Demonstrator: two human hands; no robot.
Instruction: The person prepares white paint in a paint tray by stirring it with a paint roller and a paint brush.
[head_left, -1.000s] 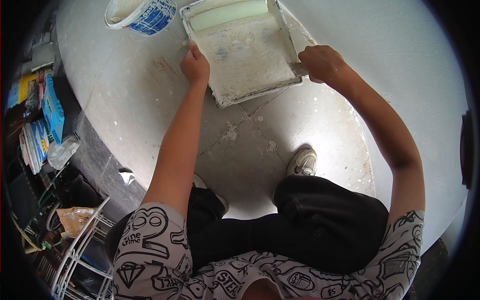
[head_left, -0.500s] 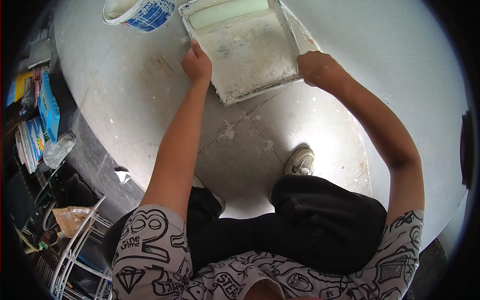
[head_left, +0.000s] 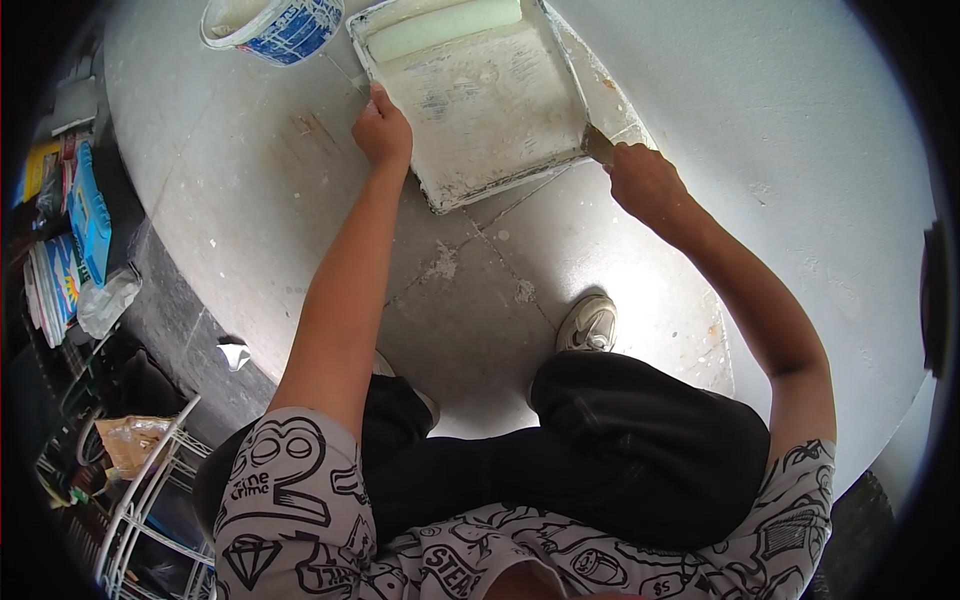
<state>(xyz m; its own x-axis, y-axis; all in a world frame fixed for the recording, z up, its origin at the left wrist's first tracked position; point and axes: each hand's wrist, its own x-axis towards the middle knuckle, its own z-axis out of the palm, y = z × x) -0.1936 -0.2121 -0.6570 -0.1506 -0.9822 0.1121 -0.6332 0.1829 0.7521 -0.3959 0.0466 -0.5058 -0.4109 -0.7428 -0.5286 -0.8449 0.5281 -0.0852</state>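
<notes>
A paint tray, crusted with off-white paint, lies on the floor in front of me. Across its far end rests a pale green paint roller sleeve. My left hand is closed round the tray's left rim, thumb on top. In my right hand is a putty knife, its blade against the tray's right edge near the front corner. The fingers wrap the handle and hide most of it.
Beyond the tray to the left stands a blue and white paint bucket. A pale wall rises on the right. On the left are a white wire rack, books and a plastic bag. My shoe is below the tray.
My right hand has shifted slightly right and down, away from the tray's edge, and the putty knife's blade now shows. My left hand keeps its hold on the tray.
</notes>
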